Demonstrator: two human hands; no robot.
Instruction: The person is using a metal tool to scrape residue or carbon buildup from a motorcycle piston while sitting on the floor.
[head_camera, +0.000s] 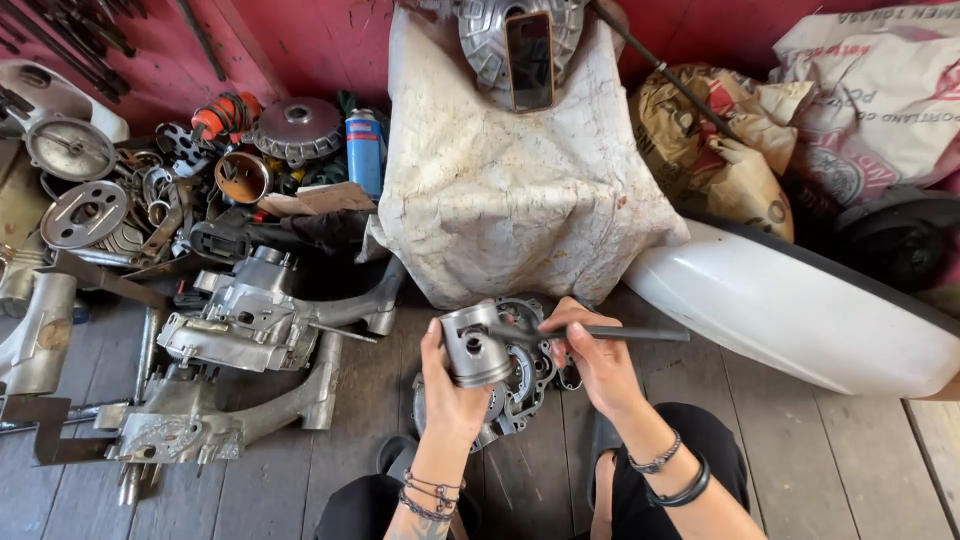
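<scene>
Gripping a piston (474, 346) in the left hand (450, 395), the right hand (598, 360) closed around a dark rod (610, 332); a slip could drop it onto the engine casing (520, 385).

Even soft daylight, faint shadows, sharp focus, slight wide-angle bend at edges, no glare

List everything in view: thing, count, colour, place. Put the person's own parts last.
piston: one, silver, held upright in the left hand
rod tool: one, dark grey, in the right hand, tip at the piston
engine casing: one, grey, on the floor under the hands
engine block: one, silver, left floor
spray can: one, blue, upper left
cloth-covered mound: one, off-white, top centre
body panel: one, white, right
sacks: several, tan and white, upper right
left hand: one, gripping the piston
right hand: one, gripping the rod tool
</scene>
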